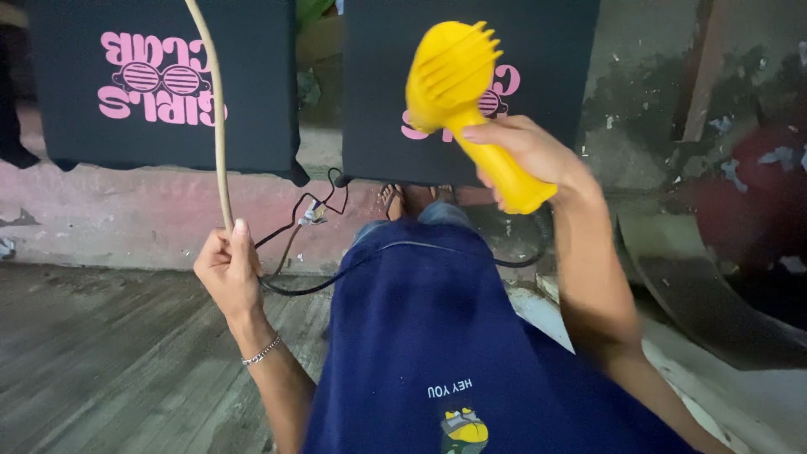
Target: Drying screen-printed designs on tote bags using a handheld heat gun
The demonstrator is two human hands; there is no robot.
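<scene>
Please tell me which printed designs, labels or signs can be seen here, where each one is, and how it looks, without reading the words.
Left black shirt: hanging top left; pink lettering around a pink striped sunglasses shape.
Right black shirt: hanging top centre; pink print mostly hidden behind the yellow hair dryer.
Blue garment: on the person, bottom centre; small white lettering above a yellow and grey figure.
No packages, signs or screens.

Cord [214,109] top beyond upper edge; dryer handle [504,172] mostly under right-hand fingers [504,139], perhaps.
</scene>
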